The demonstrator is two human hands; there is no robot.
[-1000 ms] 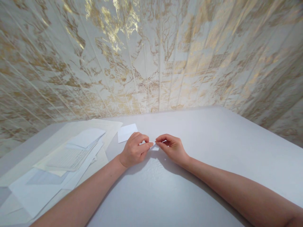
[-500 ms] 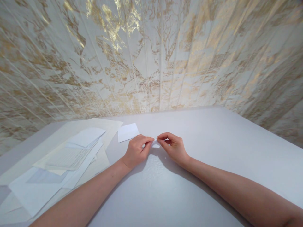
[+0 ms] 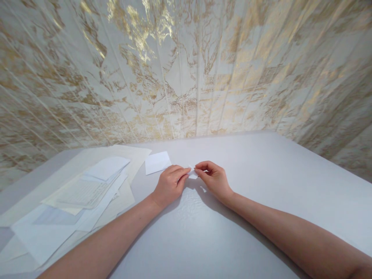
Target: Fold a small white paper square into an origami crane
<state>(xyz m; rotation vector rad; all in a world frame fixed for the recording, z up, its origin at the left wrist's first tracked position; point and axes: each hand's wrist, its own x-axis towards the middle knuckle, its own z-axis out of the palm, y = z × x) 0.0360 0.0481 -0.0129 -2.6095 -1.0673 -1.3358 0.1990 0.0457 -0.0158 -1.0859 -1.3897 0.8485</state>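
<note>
My left hand [image 3: 170,183] and my right hand [image 3: 213,178] meet at the middle of a white table [image 3: 261,182]. Both pinch a tiny folded piece of white paper [image 3: 192,173] between thumb and fingertips, held just above the tabletop. Most of the piece is hidden by the fingers. A small white scrap [image 3: 203,189] lies on the table just below my right hand. A small white paper rectangle [image 3: 157,162] lies flat just beyond my left hand.
A loose pile of white and cream sheets [image 3: 84,190] covers the left part of the table. A wall with white and gold marbled panels [image 3: 186,69] stands right behind the table's far edge.
Both hands have shifted slightly away from me and to the right, still pinching the small paper. A tiny scrap now shows on the table below my right hand.
</note>
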